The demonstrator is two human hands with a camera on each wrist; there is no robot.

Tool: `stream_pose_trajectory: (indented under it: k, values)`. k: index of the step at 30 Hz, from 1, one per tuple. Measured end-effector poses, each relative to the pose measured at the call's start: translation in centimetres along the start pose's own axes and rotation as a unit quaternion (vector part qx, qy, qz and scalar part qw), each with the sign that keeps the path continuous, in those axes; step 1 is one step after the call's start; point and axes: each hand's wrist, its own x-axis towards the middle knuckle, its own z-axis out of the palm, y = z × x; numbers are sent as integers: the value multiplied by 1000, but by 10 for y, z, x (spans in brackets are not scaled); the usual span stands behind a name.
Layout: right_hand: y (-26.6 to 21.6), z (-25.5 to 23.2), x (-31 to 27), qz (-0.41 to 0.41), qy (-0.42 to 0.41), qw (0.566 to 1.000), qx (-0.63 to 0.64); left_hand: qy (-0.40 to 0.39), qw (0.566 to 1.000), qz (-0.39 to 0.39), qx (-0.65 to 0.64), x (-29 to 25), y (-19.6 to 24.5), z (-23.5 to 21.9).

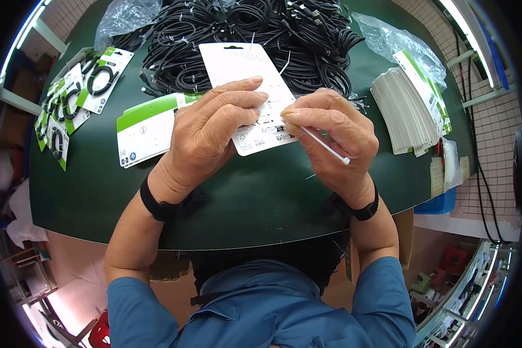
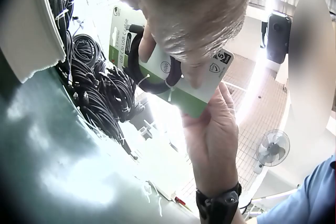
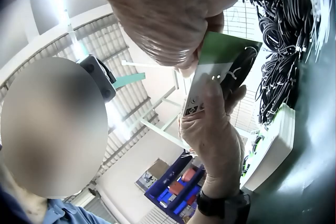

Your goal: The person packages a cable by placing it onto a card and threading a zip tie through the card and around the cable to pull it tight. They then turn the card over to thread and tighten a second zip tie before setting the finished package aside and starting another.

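Observation:
A white and green packaging card (image 1: pixel 249 75) is held up over the table with its printed back toward the head camera. My left hand (image 1: pixel 206 122) grips it from the left, fingers lying across the back. On the card's front, in the left wrist view, sits a coiled black cable (image 2: pixel 135 69), with white ties round it. My right hand (image 1: pixel 336 133) pinches a white cable tie (image 1: pixel 325 145) close against the card's back, its square head sticking out to the lower right. A thin white tie end (image 1: pixel 286 62) pokes out at the card's upper right edge.
A large heap of coiled black cables (image 1: pixel 243 23) covers the back of the green table (image 1: pixel 243 209). Cards with cables fitted (image 1: pixel 101 81) lie at left, flat cards (image 1: pixel 145 136) beside my left hand. A tall card stack (image 1: pixel 403 110) stands at right, with plastic bags (image 1: pixel 127 20) behind.

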Motion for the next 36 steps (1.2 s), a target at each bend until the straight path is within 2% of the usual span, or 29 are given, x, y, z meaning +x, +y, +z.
stream_pose_trajectory:
  k: [6, 10, 14, 18, 26, 32, 35, 36]
  values:
    - [0, -8, 3, 61, -57, 996, 26, 11, 1000, 19, 20, 3, 3, 2]
    - [-3, -9, 3, 78, -31, 996, 30, 3, 999, 33, 27, 2, 6, 0]
    - [-2, -11, 4, 46, -63, 995, 66, -1, 998, 41, 38, 2, 7, -1]
    - [1, -10, 4, 14, -42, 999, 19, 14, 998, 46, 42, 5, 8, 0]
    - [0, -10, 7, -12, -51, 998, 28, 30, 998, 45, 44, 6, 10, 1]
    - [1, -10, 7, -5, -61, 998, 19, 24, 998, 36, 43, 7, 12, -1]
    - [2, -11, 6, 2, -76, 997, 23, -3, 997, 49, 54, 3, 6, -2]
    - [2, -13, 7, 23, -89, 995, 31, -3, 997, 49, 54, 3, 7, -1]
